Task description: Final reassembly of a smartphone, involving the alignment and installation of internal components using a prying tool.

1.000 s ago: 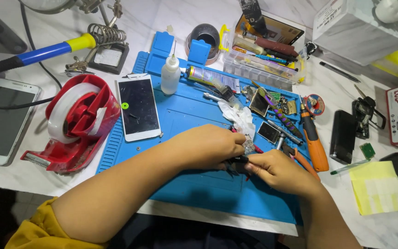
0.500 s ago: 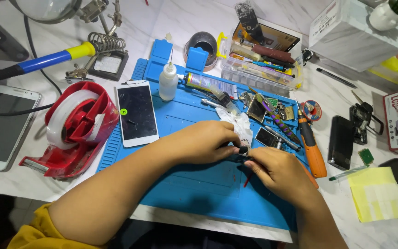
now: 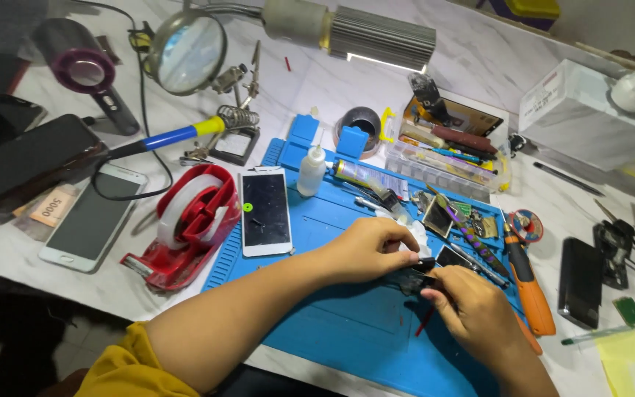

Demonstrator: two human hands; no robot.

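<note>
Both hands (image 3: 420,276) pinching small black part (image 3: 411,278) between them, over blue mat (image 3: 347,323)

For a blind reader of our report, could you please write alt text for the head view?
Both hands, left hand and right hand, pinch a small black part over a blue work mat. A white phone lies on the mat beside a red tape dispenser.

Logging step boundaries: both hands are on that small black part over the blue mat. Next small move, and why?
Probably a steadier pinch before any prying. The left hand and right hand meet on the small black part just above the blue mat; fingers hide most of it, so the grip looks partial.
</note>
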